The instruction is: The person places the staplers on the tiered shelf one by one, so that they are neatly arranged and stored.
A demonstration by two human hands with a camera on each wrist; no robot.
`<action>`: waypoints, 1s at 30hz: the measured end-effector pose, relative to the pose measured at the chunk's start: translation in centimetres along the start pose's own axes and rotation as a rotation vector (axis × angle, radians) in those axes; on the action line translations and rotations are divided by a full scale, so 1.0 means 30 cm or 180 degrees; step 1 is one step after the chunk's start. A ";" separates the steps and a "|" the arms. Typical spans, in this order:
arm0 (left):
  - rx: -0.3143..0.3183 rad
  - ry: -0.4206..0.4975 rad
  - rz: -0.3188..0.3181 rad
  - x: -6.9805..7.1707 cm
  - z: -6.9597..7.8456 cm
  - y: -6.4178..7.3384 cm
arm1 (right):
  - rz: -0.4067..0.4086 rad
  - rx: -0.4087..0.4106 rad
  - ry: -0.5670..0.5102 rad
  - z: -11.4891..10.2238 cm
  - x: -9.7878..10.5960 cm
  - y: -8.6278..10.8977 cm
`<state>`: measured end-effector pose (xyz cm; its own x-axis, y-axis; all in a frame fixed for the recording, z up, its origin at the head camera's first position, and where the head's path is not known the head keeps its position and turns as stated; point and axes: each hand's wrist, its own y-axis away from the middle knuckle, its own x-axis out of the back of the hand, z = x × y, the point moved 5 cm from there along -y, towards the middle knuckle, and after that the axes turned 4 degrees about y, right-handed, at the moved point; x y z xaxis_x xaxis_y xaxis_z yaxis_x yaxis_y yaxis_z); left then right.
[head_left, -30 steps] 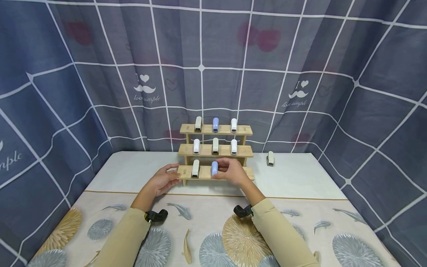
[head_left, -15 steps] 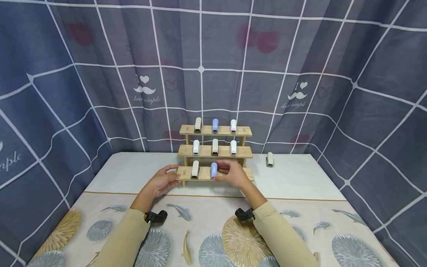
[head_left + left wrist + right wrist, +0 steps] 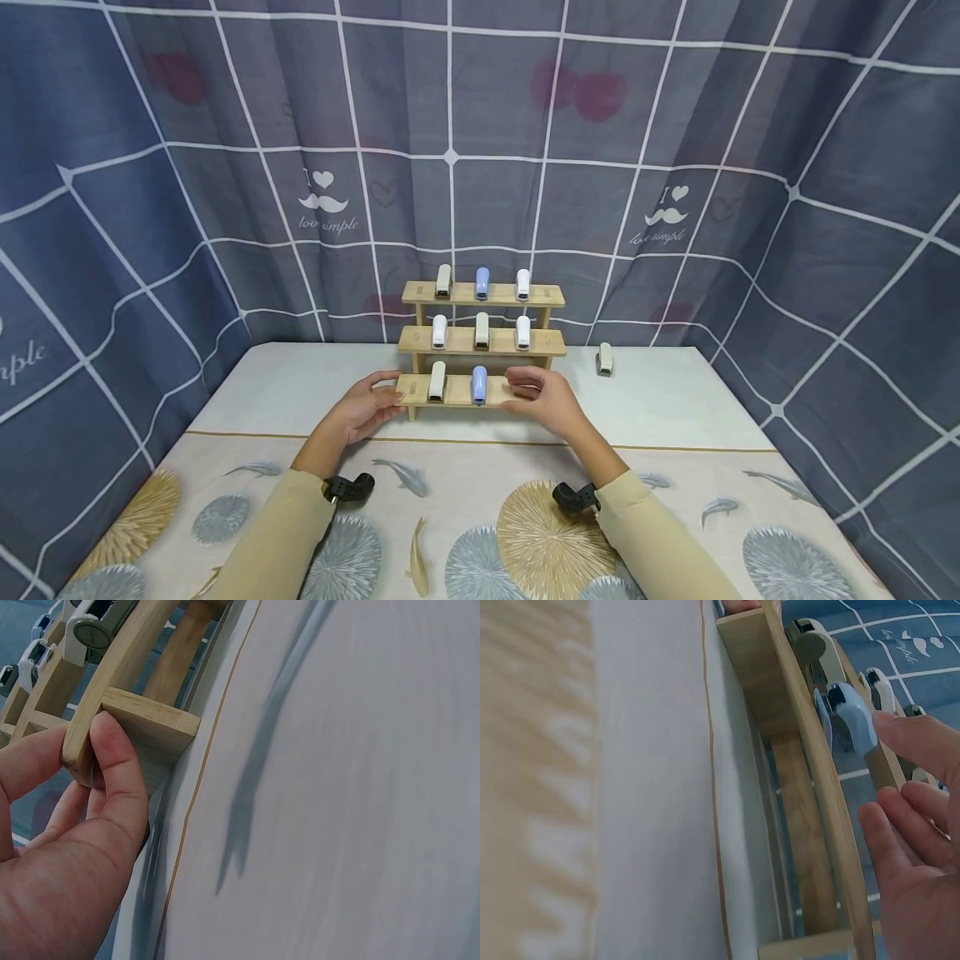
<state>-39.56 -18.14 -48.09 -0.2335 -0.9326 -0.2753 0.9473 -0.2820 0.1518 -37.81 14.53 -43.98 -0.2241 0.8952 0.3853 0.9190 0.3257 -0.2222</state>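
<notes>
A three-tier wooden display rack (image 3: 457, 395) stands on the white table, with small staplers on its tiers. My left hand (image 3: 366, 407) pinches the left end of the bottom board between thumb and fingers, plain in the left wrist view. On that board a cream stapler (image 3: 437, 381) stands at the left and a blue stapler (image 3: 479, 383) near the middle. My right hand (image 3: 551, 403) is just right of the blue stapler, thumb and fingers parted, holding nothing. The right wrist view shows a fingertip close to the blue stapler (image 3: 853, 718); whether they touch I cannot tell.
A cream stapler (image 3: 604, 358) lies on the table right of the rack. The middle tier (image 3: 461, 340) and top tier (image 3: 463, 292) bear white, cream and blue staplers. A checked curtain (image 3: 405, 192) hangs behind; a patterned cloth (image 3: 435, 500) covers the table's front.
My right hand has let go of the blue stapler and drawn off to the right. The stapler stays on the bottom board. My left hand has kept its place.
</notes>
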 end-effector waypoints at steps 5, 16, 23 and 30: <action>0.0025 -0.0013 -0.0001 0.001 0.000 0.000 | 0.0092 -0.0027 -0.0083 0.015 0.040 0.037; 0.0028 -0.0008 0.0002 0.002 0.002 0.001 | 0.0396 0.0075 0.0011 0.060 0.151 0.112; 0.0008 -0.0007 -0.0011 -0.001 0.003 0.001 | 0.0559 0.0313 0.0088 0.089 0.223 0.156; -0.0036 -0.0044 0.0008 0.001 0.001 -0.001 | 0.0649 0.0316 0.0210 0.117 0.293 0.184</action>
<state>-39.61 -18.17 -48.09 -0.2341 -0.9363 -0.2619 0.9503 -0.2772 0.1416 -35.86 25.25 -44.96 -0.0123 0.9248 0.3804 0.9059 0.1713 -0.3873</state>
